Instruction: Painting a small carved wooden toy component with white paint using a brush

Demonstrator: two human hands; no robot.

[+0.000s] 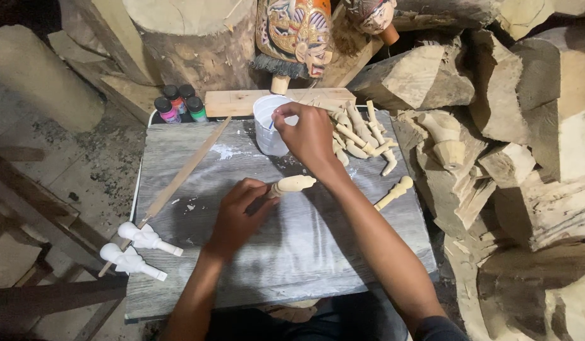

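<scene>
Left hand pinches an unpainted carved wooden piece over the grey board. Right hand, fingers pinched on a thin brush (barely visible), hovers at the white cup.

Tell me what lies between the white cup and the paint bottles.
Head view: only bare grey board separates the cup from the bottles.

Left hand gripping wooden carving — right hand at cup
</scene>
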